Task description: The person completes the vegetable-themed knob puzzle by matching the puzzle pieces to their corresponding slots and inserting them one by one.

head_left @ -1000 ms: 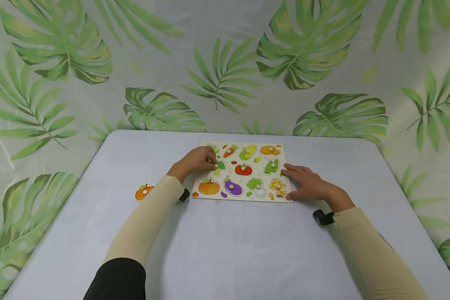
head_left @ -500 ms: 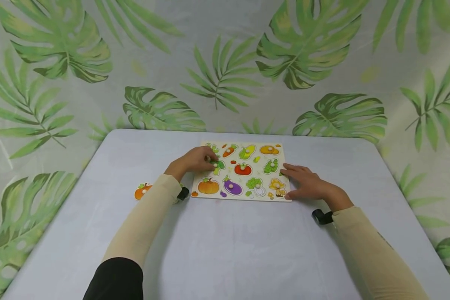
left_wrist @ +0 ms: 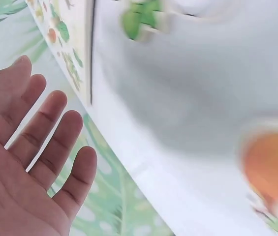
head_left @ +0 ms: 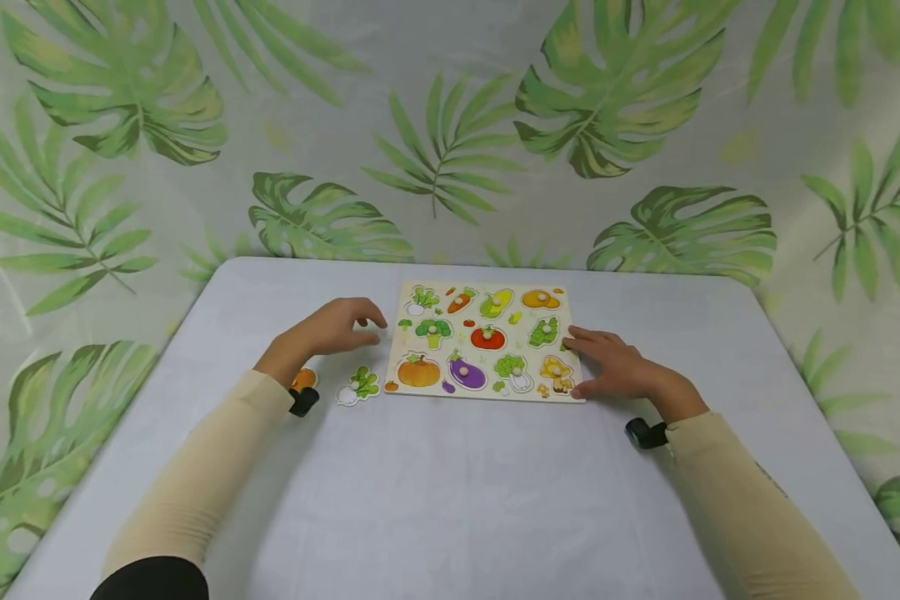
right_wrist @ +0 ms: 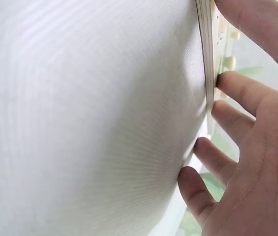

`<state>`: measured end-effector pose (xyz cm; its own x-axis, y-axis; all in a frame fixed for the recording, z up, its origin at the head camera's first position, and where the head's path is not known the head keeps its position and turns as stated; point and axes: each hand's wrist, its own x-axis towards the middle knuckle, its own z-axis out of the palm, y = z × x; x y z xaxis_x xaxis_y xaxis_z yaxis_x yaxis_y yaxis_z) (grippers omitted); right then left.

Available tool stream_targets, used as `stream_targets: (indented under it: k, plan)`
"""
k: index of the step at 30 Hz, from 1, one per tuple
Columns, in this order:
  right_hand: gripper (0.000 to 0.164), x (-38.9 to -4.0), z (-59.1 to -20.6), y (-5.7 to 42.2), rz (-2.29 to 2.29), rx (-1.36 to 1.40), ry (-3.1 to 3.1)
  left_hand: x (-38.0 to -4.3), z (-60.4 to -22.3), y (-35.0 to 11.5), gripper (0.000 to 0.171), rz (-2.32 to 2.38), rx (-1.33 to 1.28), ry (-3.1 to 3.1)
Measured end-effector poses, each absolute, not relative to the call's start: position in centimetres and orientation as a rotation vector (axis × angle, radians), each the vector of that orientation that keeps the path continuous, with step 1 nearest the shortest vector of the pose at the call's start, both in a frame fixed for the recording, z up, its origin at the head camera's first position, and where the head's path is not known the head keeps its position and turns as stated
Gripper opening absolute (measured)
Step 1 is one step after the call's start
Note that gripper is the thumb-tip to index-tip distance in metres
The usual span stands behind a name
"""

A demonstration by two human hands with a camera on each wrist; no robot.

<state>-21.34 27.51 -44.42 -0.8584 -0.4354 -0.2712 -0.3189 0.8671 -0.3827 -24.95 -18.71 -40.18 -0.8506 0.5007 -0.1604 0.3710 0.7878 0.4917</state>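
A wooden vegetable puzzle board [head_left: 510, 395] lies toward the back of the table, with a broccoli piece [head_left: 433, 332] in its left part. My left hand [head_left: 326, 329] hovers left of the board, holding nothing, its fingers apart in the left wrist view. Below that hand, a white radish piece with green leaves [head_left: 358, 387] lies on the table. Beside it, an orange round piece [left_wrist: 271, 162] with a knob is partly hidden by the left wrist in the head view. My right hand [head_left: 611, 367] rests with spread fingers [right_wrist: 237, 88] against the board's right edge.
The white-covered table [head_left: 450, 500] extends around the board. Behind it hangs a leaf-patterned cloth [head_left: 450, 233]. The board also bears pumpkin, eggplant [head_left: 466, 372], tomato, corn and several other vegetable pictures.
My left hand has let go of the broccoli piece and moved left, off the board. The broccoli and the loose radish piece now show fully. The right hand has stayed at the board's edge.
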Motion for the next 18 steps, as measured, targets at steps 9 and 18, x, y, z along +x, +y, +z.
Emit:
stream_targets:
  k: [9,18]
  plan:
    - [0.089,-21.1,-44.5,27.7,-0.477,-0.556,2.692,-20.1,-41.1,-25.0,0.016,0.650,0.569,2.791]
    - [0.089,-21.2,-44.5,27.5,-0.480,-0.568,2.696,-17.4,-43.0,-28.3,0.010,0.624,0.564,2.878]
